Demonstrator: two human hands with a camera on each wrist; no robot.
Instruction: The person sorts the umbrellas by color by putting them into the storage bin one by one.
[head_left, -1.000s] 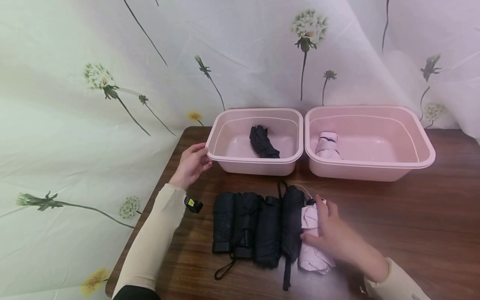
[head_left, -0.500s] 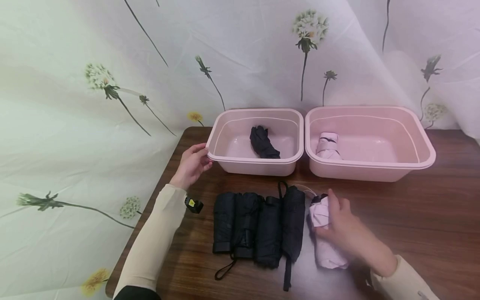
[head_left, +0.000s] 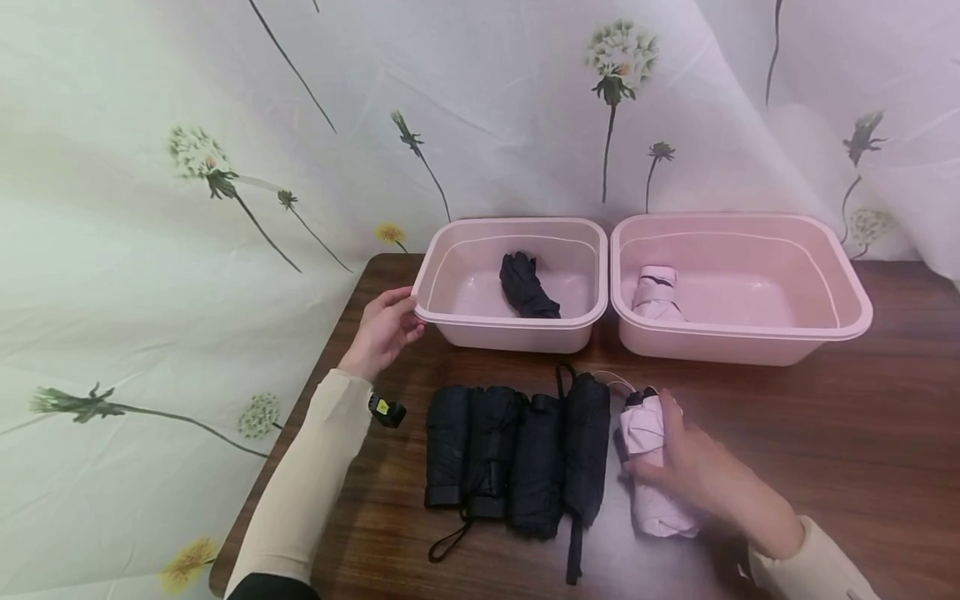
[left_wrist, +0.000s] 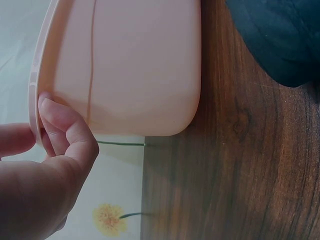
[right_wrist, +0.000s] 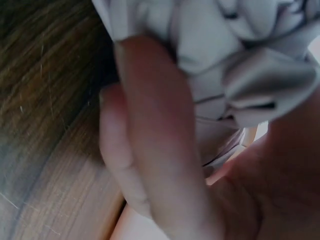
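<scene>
My right hand (head_left: 693, 467) grips a folded pale pink umbrella (head_left: 651, 492) at the right end of a row. In the right wrist view, curled fingers (right_wrist: 160, 130) wrap its bunched fabric (right_wrist: 205, 55). My left hand (head_left: 384, 329) pinches the left corner of the rim of the smaller pink basin (head_left: 517, 335); the left wrist view shows thumb and fingers on either side of that rim (left_wrist: 34, 95). Left of the pink umbrella lie several folded black umbrellas, among them one with a strap (head_left: 587, 450) and one at the far left (head_left: 447, 450).
One black umbrella (head_left: 525, 286) lies inside the smaller basin. A larger pink basin (head_left: 742, 343) stands beside it with a pale pink umbrella (head_left: 657, 292) in it. A flowered cloth (head_left: 487, 100) hangs behind the wooden table (head_left: 847, 433).
My right hand has moved the pink umbrella a little to the right, opening a gap from the black ones, then nearly stopped. My left hand has stayed at the basin rim.
</scene>
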